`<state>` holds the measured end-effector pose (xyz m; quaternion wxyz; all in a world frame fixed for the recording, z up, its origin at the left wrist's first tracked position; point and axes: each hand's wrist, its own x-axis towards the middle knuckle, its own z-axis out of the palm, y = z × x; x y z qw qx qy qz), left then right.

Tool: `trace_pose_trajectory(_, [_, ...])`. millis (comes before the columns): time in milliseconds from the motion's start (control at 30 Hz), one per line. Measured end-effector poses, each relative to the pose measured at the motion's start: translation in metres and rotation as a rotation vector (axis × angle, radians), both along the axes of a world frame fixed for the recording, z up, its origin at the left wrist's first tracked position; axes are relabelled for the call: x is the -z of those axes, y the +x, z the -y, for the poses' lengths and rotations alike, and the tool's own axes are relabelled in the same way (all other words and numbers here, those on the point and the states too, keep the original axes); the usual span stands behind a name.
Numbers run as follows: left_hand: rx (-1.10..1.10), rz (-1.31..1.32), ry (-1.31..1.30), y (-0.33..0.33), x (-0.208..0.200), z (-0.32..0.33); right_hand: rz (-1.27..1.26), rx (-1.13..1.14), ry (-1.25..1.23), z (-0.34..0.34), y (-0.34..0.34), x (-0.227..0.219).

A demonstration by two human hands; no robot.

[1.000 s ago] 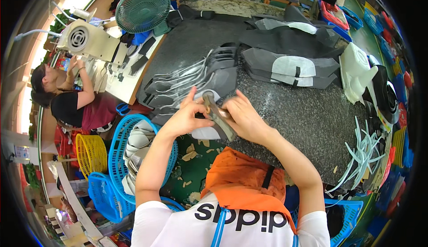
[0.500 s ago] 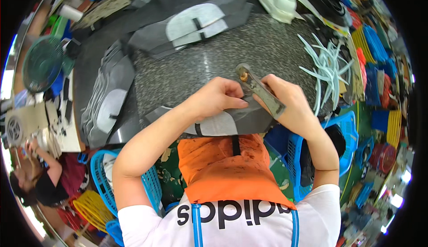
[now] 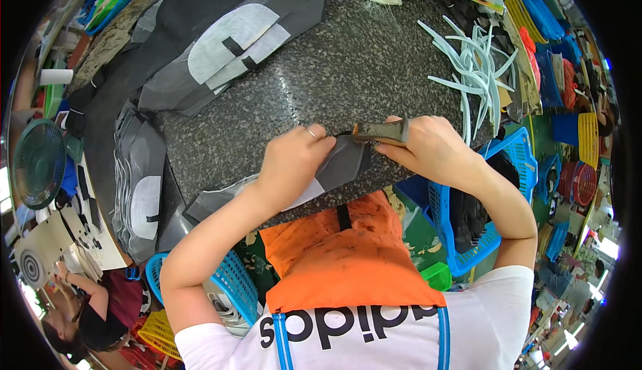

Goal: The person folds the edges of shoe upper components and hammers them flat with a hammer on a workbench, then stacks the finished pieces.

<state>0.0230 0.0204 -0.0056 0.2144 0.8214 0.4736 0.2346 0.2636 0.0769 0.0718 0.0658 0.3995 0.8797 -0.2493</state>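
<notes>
Dark-grey panel [image 3: 346, 159], bench [image 3: 267, 92] at six o'clock: left grip [image 3: 294, 161] pinched its edge, seemingly for steadiness; right grip [image 3: 433, 148] wrapped fully round worn tool [image 3: 381, 131], pointing nine o'clock.

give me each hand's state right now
Left hand: closed, gripping the flat dark-grey fabric piece.
Right hand: closed, holding the worn grey-brown metal tool.

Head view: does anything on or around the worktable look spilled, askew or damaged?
Pale scraps lie scattered on the green floor, like litter. On the table's right, pale blue strips sprawl in a loose tangle, unlike the layered grey pieces at left. The orange apron carries dark smudges. Nothing looks clearly broken.
</notes>
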Motion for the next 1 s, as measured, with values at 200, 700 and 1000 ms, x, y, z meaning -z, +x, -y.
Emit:
trace_pose_trajectory(200, [-0.060,-0.031,0.011,-0.008,0.000,0.005,-0.045,-0.045,0.056,0.002,-0.018,0.014])
trace_pose_trajectory(700, [-0.077,-0.144,0.158,-0.016,-0.008,0.042,-0.131,-0.076,0.055,0.018,-0.040,0.026])
trace_pose_trajectory(1000, [-0.270,-0.032,-0.060,0.015,0.004,-0.004,-0.039,0.097,0.165,0.000,-0.013,0.009])
